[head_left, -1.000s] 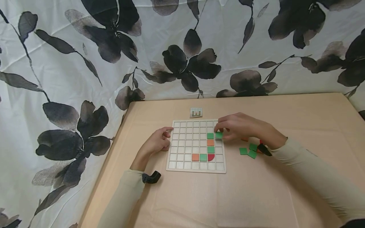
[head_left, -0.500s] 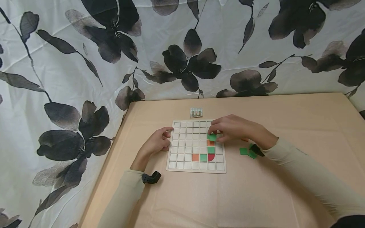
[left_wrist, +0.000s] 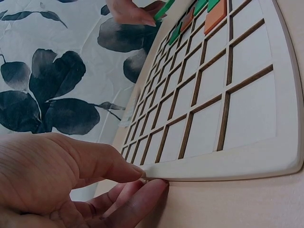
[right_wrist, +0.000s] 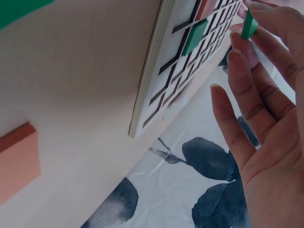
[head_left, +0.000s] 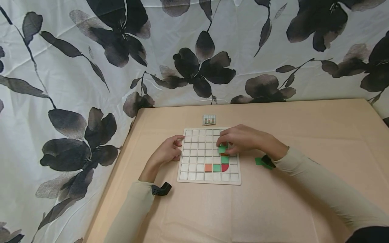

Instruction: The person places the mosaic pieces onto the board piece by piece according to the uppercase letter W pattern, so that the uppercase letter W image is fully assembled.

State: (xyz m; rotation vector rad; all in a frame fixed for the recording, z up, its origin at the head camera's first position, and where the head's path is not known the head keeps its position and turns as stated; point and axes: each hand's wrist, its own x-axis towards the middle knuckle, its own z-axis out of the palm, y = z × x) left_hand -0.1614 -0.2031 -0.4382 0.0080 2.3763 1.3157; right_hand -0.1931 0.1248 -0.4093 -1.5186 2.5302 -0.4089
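Note:
A white board with a grid of square cells lies flat on the table. At its left edge my left hand pinches the rim between thumb and fingers, as the left wrist view shows. Over the board's right half, my right hand holds a small green square tile between thumb and fingertips, its other fingers spread. Seated in cells are an orange tile, a green tile, a red quarter-round tile and another green tile above it. The right hand partly hides the tiles above that.
Loose green tiles lie right of the board, partly covered by the right wrist's black camera. An orange tile lies loose on the table. A small patterned card sits behind the board. A floral cloth hangs behind the table.
My right hand has moved left and slightly toward me with the green tile, from the board's right edge further over the cells. The left hand and board have stayed put.

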